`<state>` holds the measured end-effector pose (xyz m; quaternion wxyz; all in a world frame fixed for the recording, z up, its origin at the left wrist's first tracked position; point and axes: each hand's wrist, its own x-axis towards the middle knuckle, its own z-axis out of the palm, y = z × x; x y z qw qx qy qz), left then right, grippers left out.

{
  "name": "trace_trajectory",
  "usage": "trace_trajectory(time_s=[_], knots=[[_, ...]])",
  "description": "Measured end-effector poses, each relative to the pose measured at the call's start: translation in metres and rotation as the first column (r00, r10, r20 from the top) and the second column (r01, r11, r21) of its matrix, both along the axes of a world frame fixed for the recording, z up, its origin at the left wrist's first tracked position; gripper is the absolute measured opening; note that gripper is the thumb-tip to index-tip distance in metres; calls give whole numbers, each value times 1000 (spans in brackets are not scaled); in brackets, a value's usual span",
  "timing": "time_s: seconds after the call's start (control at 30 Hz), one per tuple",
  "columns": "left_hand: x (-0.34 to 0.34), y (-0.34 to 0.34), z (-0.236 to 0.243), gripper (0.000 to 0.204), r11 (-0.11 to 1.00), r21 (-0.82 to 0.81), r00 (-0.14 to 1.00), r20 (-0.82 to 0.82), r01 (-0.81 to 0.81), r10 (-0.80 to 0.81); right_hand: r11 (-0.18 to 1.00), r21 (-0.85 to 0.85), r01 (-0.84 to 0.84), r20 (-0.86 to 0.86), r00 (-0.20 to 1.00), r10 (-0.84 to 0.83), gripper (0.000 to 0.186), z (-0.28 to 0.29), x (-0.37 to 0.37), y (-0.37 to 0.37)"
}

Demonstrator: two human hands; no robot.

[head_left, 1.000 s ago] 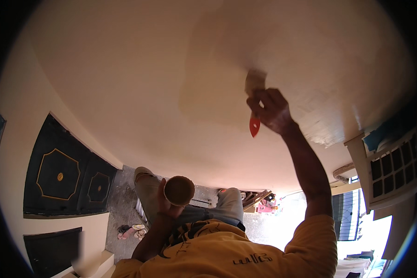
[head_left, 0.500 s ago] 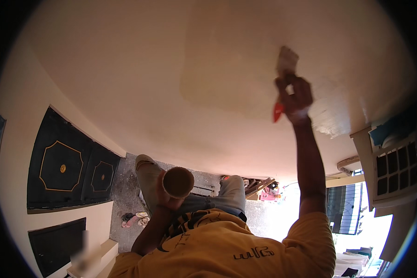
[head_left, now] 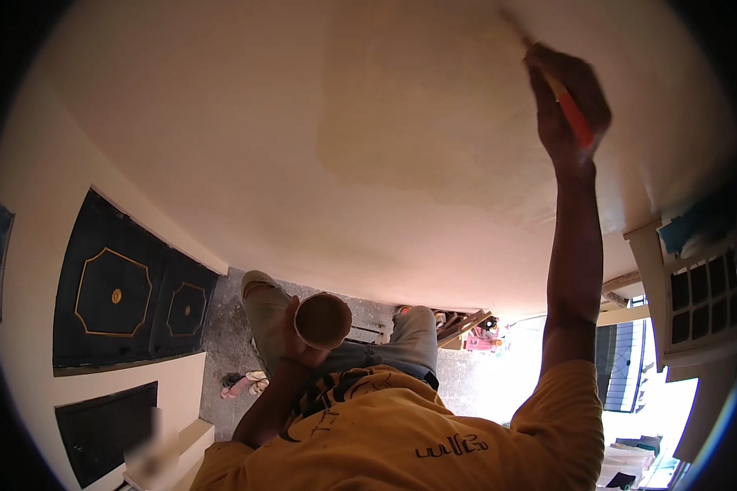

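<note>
At the left, a dark door (head_left: 115,295) with gold trim stands above a dark panel (head_left: 110,430). Shoes (head_left: 244,383) lie on the grey floor (head_left: 221,327) next to the person's leg (head_left: 264,315). The left hand (head_left: 300,350) is wrapped around the side of a cup (head_left: 345,329), held in front of the body above the lap. Its round mouth faces the camera; the inside looks brownish, but whether that is a filling or bare wall, and how full it is, I cannot tell. Farther right, a darker patch shows on the pale wall (head_left: 221,164), and wood pieces (head_left: 465,329) lie low beside it. The right hand (head_left: 588,92), well apart from the left, grips a red-handled brush (head_left: 575,119) high up at the wall; its far end is blurred, so contact is unclear. At the far right is a pale grilled box (head_left: 659,304).
</note>
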<state>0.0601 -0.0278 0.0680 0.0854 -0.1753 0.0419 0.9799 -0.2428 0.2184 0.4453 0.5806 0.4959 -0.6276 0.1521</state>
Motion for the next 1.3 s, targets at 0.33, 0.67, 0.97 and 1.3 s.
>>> trace_trajectory(time_s=[0.33, 0.67, 0.97, 1.3], knots=[[-2, 4, -1, 62, 998, 55, 998, -40, -42, 44, 900, 422, 105, 277, 931, -238, 25, -175, 37, -24], [-26, 1, 11, 50, 997, 12, 997, -24, -75, 75, 623, -716, 314, 677, 92, 731, 25, -179, 172, -23], [-52, 6, 9, 63, 999, 36, 996, -79, 41, -39, 946, -323, 39, 916, 263, 302, 22, -185, 220, -62], [-56, 14, 12, 59, 999, 20, 996, -84, 29, -28, 996, -85, -29, 984, 155, 88, 18, -222, 211, -85]])
